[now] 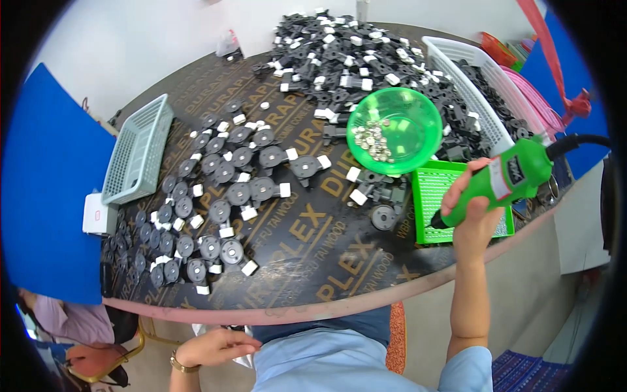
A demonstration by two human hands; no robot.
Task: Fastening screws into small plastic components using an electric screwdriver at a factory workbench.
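Observation:
My right hand (475, 208) is wrapped round a green electric screwdriver (516, 171), its black tip pointing down over a green slotted tray (428, 196) of small screws. Below the table edge, by my lap, my left hand (219, 346) has its fingers stretched out and appears to hold nothing. Just left of the tray, a round black caster-like part (383, 217) lies by itself on the table. A translucent green bowl (408, 134) with small shiny metal pieces (372, 142) stands behind the tray. Many similar black parts with white blocks (222, 173) are spread over the table's left half.
A big pile of black and white parts (339, 59) covers the back. A white basket (470, 85) of black parts stands at the back right, a pale green basket (138, 150) at the left beside a small white box (99, 214). The screwdriver's cord (584, 139) runs off right.

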